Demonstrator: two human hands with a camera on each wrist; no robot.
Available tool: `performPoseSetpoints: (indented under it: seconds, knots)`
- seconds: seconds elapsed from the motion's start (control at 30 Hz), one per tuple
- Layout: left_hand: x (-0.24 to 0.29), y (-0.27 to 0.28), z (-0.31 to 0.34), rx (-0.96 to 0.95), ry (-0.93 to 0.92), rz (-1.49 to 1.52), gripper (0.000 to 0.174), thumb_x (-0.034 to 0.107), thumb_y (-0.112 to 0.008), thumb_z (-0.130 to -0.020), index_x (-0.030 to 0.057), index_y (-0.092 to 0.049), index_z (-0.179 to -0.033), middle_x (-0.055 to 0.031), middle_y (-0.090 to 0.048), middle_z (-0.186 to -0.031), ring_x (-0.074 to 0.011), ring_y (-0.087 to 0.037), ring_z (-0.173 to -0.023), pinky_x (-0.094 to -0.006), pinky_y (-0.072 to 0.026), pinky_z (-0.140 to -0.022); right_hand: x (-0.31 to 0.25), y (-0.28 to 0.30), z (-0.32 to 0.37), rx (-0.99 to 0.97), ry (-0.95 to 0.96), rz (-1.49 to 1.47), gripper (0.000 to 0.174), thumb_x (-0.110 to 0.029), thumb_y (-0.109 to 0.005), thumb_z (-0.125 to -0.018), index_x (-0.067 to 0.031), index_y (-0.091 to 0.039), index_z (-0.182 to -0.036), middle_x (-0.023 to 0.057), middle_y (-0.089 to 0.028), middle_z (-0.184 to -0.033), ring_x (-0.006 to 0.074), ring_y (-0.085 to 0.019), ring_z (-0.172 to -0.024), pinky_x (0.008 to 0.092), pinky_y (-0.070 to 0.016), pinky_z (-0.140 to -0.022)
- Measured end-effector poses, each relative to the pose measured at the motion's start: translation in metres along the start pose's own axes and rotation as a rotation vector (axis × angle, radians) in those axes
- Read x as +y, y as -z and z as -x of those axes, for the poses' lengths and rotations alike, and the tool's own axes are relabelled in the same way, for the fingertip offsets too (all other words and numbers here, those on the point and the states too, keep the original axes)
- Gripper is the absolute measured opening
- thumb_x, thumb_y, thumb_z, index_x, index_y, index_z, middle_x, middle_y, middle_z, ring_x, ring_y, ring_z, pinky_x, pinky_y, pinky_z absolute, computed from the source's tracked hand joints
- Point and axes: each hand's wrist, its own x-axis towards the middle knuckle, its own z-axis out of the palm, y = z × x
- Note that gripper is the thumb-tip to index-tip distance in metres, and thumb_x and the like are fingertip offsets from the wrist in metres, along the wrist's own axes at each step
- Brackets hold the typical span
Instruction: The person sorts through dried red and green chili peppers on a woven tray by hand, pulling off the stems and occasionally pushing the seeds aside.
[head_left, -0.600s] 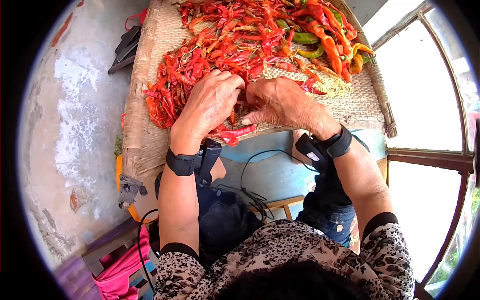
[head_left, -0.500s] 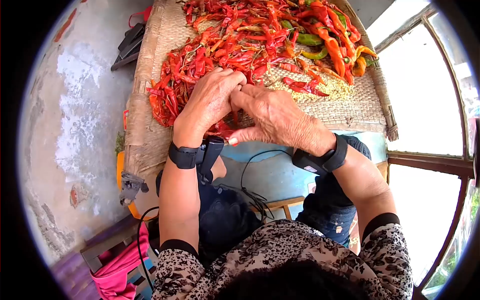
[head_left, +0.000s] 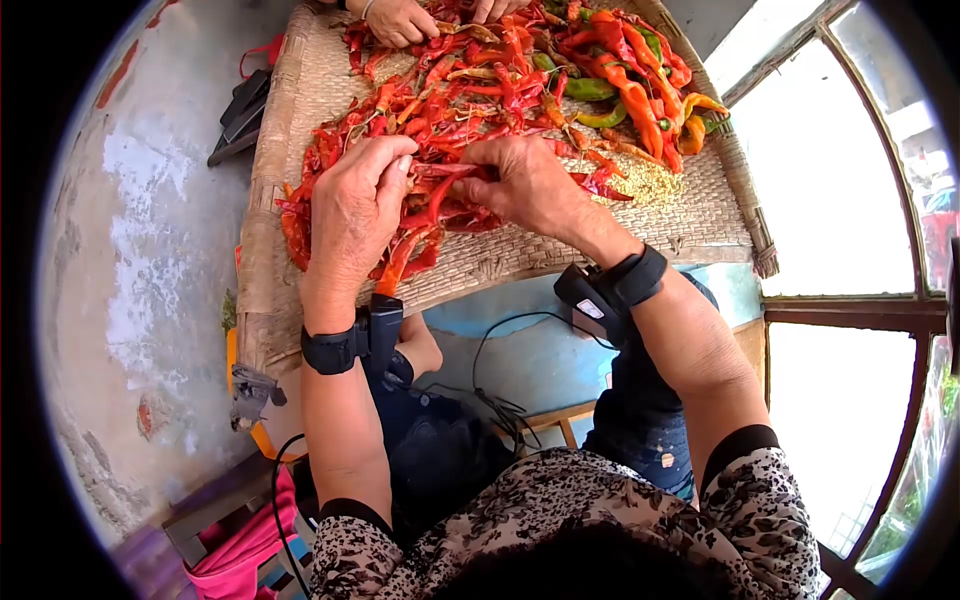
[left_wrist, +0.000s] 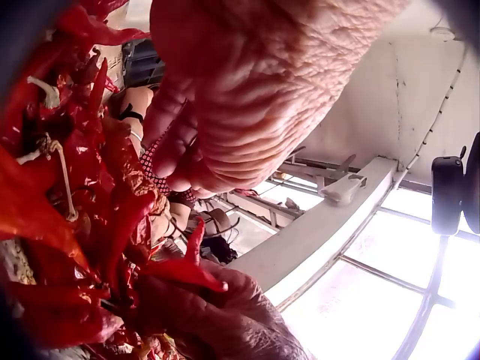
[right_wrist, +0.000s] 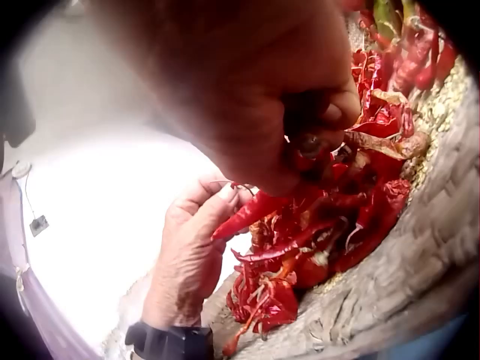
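Note:
Thumb and fingertips of my left hand (head_left: 355, 205) pinch the stem end of a red chili pepper (right_wrist: 253, 214), seen clearly in the right wrist view. Opposite it, my right hand (head_left: 525, 185) has its fingers curled round red chili, its fingertips partly hidden by the hand itself. A gap separates the two hands in the head view, with long red chilies (head_left: 437, 205) stretching across it. Beneath both lies a heap of wrinkled red chilies (head_left: 330, 150) on a woven mat tray (head_left: 490, 262).
Another person's hand (head_left: 400, 22) reaches into the heap at the far edge. Fresher red, orange and green peppers (head_left: 640, 95) lie at the back right, near pale seeds (head_left: 650, 183). A wall (head_left: 150, 250) stands left, a window (head_left: 840, 180) right. A cable (head_left: 475, 365) hangs below.
My hands were close together and have drawn apart, the left one turning so its thumb shows. Another person's hands have come into view at the far edge.

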Motion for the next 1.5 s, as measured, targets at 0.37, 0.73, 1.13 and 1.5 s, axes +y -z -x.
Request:
performPoseSetpoints:
  seconds: [0.37,0.73,1.13,1.5]
  knots:
    - [0.011,-0.013,0.013,-0.323,-0.261,-0.145,0.035,0.011,-0.074,-0.073,0.0029,-0.062,-0.106,-0.0094,-0.060,-0.102,-0.0280,-0.055,-0.097,-0.0386,-0.0478,-0.083,0.070,0.064,-0.023,0.414,-0.013,0.085,0.064,-0.032,-0.069,-0.086,0.0109,-0.047,-0.128,0.0215,-0.067,-0.096,0.0248,-0.068,-0.076,0.0370,-0.0533,-0.065]
    - [0.007,-0.040,0.012,-0.375,-0.267,-0.341,0.029,0.005,-0.066,-0.075,0.0048,-0.061,-0.104,-0.0075,-0.057,-0.092,-0.0265,-0.051,-0.095,-0.0387,-0.0453,-0.084,0.066,0.066,0.010,-0.015,-0.215,0.653,0.028,-0.024,-0.067,-0.085,-0.0090,-0.062,-0.107,0.0140,-0.065,-0.079,0.0327,-0.064,-0.076,0.0422,-0.0503,-0.067]
    - [0.022,-0.047,0.004,-0.148,-0.155,0.112,0.064,0.007,-0.071,-0.079,0.0091,-0.040,-0.134,-0.0168,-0.065,-0.100,-0.0281,-0.065,-0.079,-0.0408,-0.0528,-0.070,0.009,0.059,0.006,-0.086,-0.189,-0.470,0.018,-0.005,-0.063,-0.080,0.0000,-0.060,-0.097,0.0033,-0.061,-0.072,0.0085,-0.058,-0.067,0.0249,-0.0483,-0.060]
    - [0.003,-0.023,-0.001,-0.054,-0.068,-0.222,0.012,0.003,-0.063,-0.083,0.0045,-0.055,-0.092,-0.0122,-0.061,-0.085,-0.0323,-0.063,-0.078,-0.0407,-0.0503,-0.065,0.003,0.049,0.000,-0.027,-0.183,-0.189,0.012,-0.011,-0.067,-0.086,-0.0014,-0.059,-0.086,0.0020,-0.060,-0.075,0.0105,-0.057,-0.069,0.0273,-0.0479,-0.062]
